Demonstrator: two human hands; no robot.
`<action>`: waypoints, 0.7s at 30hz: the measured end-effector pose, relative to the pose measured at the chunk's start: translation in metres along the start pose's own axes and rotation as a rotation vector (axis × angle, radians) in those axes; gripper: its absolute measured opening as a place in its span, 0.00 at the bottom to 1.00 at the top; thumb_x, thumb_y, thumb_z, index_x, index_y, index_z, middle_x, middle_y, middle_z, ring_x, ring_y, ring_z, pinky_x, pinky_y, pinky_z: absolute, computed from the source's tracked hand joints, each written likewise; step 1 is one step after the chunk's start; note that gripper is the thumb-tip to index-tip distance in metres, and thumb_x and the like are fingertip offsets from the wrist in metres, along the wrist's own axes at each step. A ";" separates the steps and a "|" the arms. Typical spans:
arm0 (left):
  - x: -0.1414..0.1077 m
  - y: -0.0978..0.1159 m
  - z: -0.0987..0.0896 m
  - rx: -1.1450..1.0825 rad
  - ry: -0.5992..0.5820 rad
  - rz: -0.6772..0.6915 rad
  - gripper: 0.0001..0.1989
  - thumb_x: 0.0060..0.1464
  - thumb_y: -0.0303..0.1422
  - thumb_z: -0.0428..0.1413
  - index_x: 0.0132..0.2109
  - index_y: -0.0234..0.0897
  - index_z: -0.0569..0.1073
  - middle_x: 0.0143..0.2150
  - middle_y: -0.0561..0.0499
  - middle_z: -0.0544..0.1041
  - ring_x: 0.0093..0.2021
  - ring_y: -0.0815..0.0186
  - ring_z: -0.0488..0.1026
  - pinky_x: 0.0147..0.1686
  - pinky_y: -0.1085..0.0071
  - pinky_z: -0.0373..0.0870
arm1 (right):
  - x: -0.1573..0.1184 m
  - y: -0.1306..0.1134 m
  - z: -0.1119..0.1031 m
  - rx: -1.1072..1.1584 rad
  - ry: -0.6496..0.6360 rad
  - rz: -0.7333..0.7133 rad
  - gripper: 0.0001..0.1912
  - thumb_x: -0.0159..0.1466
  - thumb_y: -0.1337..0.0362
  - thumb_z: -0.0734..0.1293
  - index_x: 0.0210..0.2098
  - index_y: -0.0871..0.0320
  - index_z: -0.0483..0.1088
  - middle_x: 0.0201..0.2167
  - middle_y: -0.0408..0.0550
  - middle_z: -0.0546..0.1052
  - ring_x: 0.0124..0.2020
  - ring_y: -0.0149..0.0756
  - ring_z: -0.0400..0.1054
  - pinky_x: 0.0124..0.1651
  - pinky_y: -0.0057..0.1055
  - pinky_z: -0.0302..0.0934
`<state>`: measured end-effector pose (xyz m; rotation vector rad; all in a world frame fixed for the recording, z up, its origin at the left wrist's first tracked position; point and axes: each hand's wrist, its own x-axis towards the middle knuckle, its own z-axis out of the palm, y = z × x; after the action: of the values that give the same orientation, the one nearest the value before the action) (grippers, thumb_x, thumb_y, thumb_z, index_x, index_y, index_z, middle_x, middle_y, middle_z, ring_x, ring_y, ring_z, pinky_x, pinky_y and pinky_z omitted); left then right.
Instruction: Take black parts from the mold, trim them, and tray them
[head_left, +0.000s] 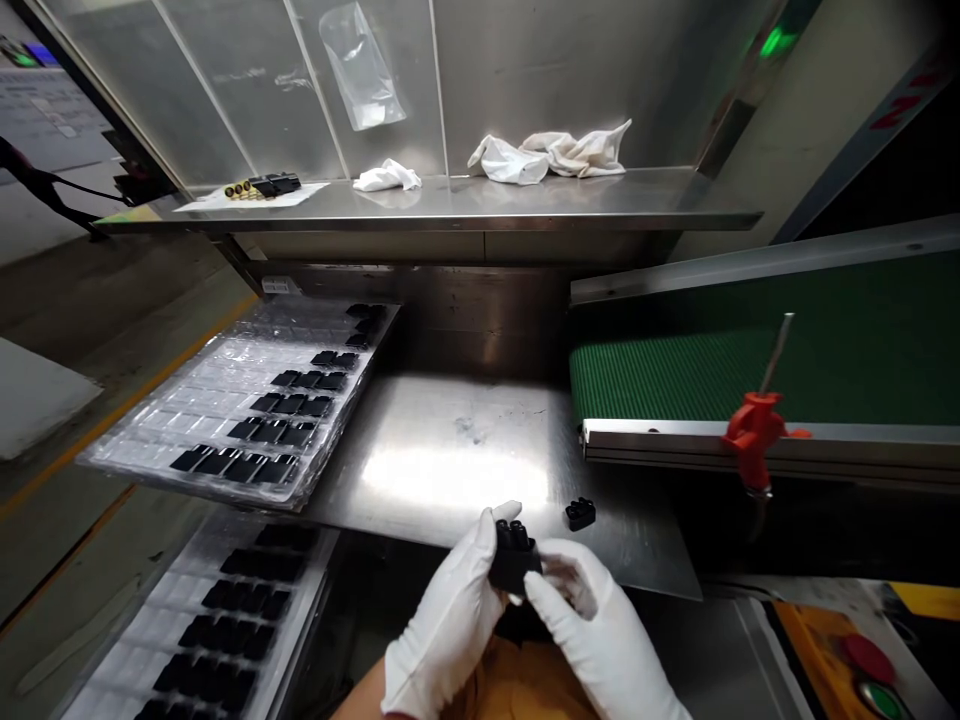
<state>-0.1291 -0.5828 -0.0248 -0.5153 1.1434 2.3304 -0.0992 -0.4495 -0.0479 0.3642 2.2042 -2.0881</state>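
Observation:
Both my hands wear white gloves and meet at the front edge of the steel table [435, 500]. Between them is a black plastic part [514, 560] with short round posts on top. My left hand [457, 610] wraps round its left side, fingers closed on it. The thumb and fingertips of my right hand [592, 620] pinch its right side. A smaller black piece [580, 514] lies on the table just beyond my right hand, touched by neither hand.
A clear tray [187, 400] with rows of black parts is at the left, another tray [165, 610] below it. A green conveyor [675, 370] with a red clamp [756, 435] stands right. The shelf [450, 200] holds white gloves [555, 155] and black parts [276, 184].

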 end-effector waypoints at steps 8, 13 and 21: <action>0.007 -0.019 -0.009 0.188 -0.010 0.059 0.48 0.37 0.42 0.72 0.64 0.42 0.62 0.49 0.45 0.73 0.51 0.55 0.72 0.55 0.59 0.69 | -0.004 0.001 0.005 -0.157 0.081 -0.132 0.22 0.57 0.48 0.70 0.43 0.58 0.75 0.38 0.54 0.81 0.37 0.41 0.75 0.40 0.34 0.72; -0.008 -0.013 -0.001 -0.052 -0.116 0.019 0.35 0.45 0.28 0.68 0.60 0.44 0.67 0.50 0.49 0.71 0.47 0.62 0.73 0.56 0.59 0.67 | -0.015 0.001 -0.002 -0.342 0.088 -0.425 0.15 0.61 0.59 0.69 0.47 0.55 0.74 0.42 0.50 0.81 0.42 0.39 0.77 0.45 0.32 0.73; -0.017 -0.009 -0.004 -0.397 -0.316 -0.103 0.24 0.55 0.31 0.57 0.59 0.32 0.69 0.48 0.41 0.77 0.44 0.62 0.74 0.58 0.60 0.64 | -0.022 -0.006 -0.008 -0.367 0.099 -0.772 0.17 0.61 0.71 0.69 0.49 0.53 0.69 0.37 0.46 0.79 0.36 0.32 0.76 0.40 0.26 0.74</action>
<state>-0.1101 -0.5860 -0.0242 -0.3132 0.5006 2.4435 -0.0784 -0.4444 -0.0370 -0.5042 3.0488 -1.8608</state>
